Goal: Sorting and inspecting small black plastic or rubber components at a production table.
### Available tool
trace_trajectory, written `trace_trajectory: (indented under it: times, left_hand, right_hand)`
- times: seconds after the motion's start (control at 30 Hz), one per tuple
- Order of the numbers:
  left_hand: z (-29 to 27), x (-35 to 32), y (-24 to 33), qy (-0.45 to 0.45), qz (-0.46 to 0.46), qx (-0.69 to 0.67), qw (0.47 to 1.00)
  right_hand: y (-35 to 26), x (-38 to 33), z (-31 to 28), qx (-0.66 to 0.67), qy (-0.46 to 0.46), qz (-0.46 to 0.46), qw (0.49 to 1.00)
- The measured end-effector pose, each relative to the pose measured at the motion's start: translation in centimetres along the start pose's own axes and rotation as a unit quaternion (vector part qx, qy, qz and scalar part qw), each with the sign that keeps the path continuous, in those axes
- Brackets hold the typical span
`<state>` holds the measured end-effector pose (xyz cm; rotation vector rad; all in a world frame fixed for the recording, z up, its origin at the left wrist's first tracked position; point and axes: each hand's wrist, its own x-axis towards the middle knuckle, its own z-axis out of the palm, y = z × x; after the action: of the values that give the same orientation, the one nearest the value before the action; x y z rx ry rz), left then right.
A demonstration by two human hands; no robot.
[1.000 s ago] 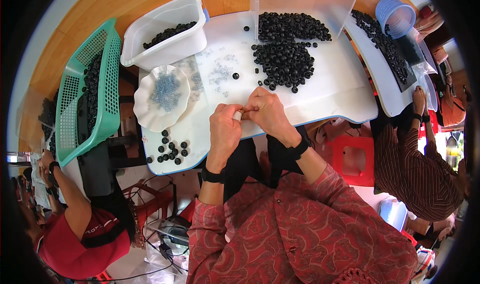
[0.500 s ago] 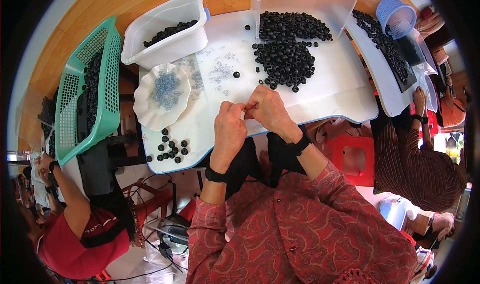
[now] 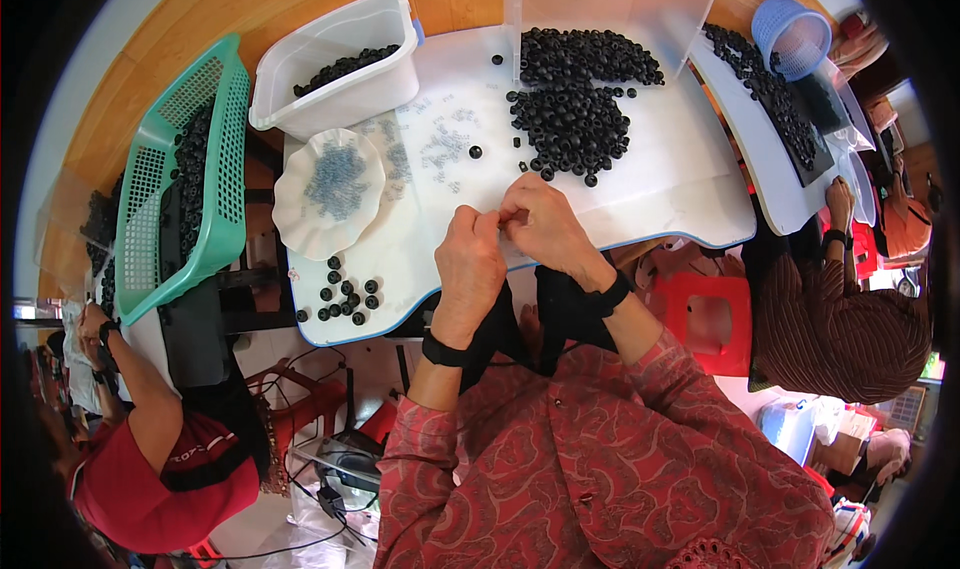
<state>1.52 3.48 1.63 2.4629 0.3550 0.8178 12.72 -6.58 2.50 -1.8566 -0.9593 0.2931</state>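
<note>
My left hand (image 3: 471,267) and my right hand (image 3: 548,227) meet over the front edge of the white table (image 3: 660,189). Both have their fingertips pinched together, almost touching, and whatever lies between them is hidden. Just beyond my right hand is a large pile of small round black parts (image 3: 570,129), each with a hole. One loose black part (image 3: 475,152) lies to its left. Tiny clear pieces (image 3: 448,139) are scattered on the table, and more fill a white scalloped dish (image 3: 285,214). Several black parts (image 3: 347,289) sit in a group at the left front.
A white tub (image 3: 340,104) with black parts stands at the back left, beside a green basket (image 3: 228,219). A clear panel (image 3: 610,9) rises behind the pile. Co-workers sit on both sides, one in a red shirt (image 3: 160,479). A red stool (image 3: 705,319) is at the right.
My left hand has shifted slightly right and its fingertips have come closer to my right hand's. The view has moved a little; the piles look the same.
</note>
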Motion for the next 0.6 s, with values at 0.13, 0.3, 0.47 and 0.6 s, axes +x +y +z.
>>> trace_trajectory:
  times: [0.13,0.3,0.47,0.6]
  left_hand:
    - [0.5,-0.2,0.0,-0.02,0.014,0.017,1.0]
    - [0.3,-0.5,0.2,-0.037,0.004,-0.029,0.999]
    - [0.8,-0.6,-0.3,-0.026,0.014,-0.071,0.997]
    - [1.0,-0.6,-0.7,-0.029,0.017,-0.085,0.996]
  right_hand:
    - [-0.7,-1.1,1.4,0.062,0.134,-0.041,0.988]
    - [-3.7,-1.2,2.5,0.061,0.094,-0.146,0.983]
    - [-4.5,-0.4,3.1,0.051,0.029,-0.191,0.98]
    - [-3.7,0.0,3.0,0.07,-0.026,-0.163,0.984]
